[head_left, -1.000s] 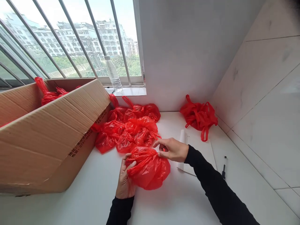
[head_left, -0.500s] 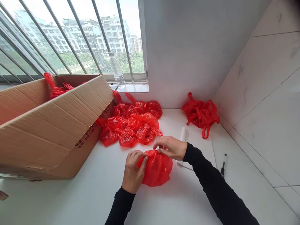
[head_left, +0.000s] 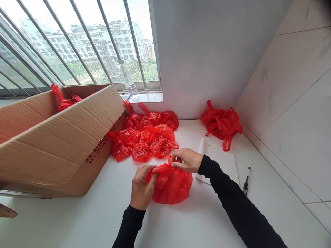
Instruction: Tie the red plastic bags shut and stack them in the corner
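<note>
Since the earlier frames both hands have drawn apart along the top of the bag (head_left: 170,184), pulling its handles out sideways; before, they sat bunched together over its middle. The left hand (head_left: 141,187) is clenched on the left handle, the right hand (head_left: 187,160) pinches the right handle, and the film between them is stretched taut. The bag rests on the white counter (head_left: 196,220), near the viewer and just in front of the pile (head_left: 144,136).

Risks, as a judgement: the thin film could tear at a handle if the pull is too hard, and a handle could slip from the pinching right fingers because the film is slick. The bag could also tip and spill if one side is drawn harder than the other.

Counts:
- One bag is in hand.
- The pile of tied red bags, left of centre against the box (head_left: 51,144), holds about five; their edges overlap, so the number is not certain.
- A separate clump (head_left: 222,124) at far right looks like two or more empty bags; the number cannot be told.
- At least one bag top (head_left: 63,100) shows inside the box.
- There is one cardboard box, open, at left.
- One bottle (head_left: 128,81) stands on the sill.
- One pen (head_left: 246,185) lies at right.
- One notepad (head_left: 207,151) lies partly under the right forearm.
</note>
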### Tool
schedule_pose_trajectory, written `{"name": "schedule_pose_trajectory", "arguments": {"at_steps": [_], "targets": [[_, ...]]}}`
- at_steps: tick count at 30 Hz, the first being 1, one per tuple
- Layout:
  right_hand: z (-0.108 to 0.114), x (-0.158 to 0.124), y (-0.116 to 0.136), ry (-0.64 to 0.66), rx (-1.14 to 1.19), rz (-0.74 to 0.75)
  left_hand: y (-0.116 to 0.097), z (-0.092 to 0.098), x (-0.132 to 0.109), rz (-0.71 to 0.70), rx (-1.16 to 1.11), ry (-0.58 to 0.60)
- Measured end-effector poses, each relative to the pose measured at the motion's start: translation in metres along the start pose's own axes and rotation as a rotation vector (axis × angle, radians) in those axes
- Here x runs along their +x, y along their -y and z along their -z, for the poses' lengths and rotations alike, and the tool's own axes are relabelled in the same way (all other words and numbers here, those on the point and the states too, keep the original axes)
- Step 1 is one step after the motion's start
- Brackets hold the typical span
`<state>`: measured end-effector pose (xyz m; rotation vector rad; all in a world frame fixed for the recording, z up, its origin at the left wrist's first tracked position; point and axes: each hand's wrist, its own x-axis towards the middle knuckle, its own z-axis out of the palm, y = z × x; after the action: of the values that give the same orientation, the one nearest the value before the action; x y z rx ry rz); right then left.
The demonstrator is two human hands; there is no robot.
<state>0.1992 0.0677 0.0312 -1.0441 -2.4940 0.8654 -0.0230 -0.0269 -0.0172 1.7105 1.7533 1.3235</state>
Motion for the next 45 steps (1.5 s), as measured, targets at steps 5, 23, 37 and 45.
{"name": "schedule_pose_trajectory", "arguments": {"at_steps": [5, 23, 37, 45], "targets": [[0.024, -0.011, -0.006, -0.180, 0.048, -0.134, 0.015, 0.023, 0.003, 0.179, -0.021, -0.133], [0.030, -0.030, 0.034, -0.492, 0.055, -0.128, -0.041, 0.043, 0.007, 0.236, -0.046, -0.244], [-0.036, -0.010, 0.051, 0.085, -0.152, 0.263, -0.057, 0.028, -0.004, 0.361, -0.260, -0.059], [-0.038, -0.015, 0.044, 0.240, -0.305, -0.008, -0.059, 0.043, -0.018, 0.514, -0.716, -0.054]]}}
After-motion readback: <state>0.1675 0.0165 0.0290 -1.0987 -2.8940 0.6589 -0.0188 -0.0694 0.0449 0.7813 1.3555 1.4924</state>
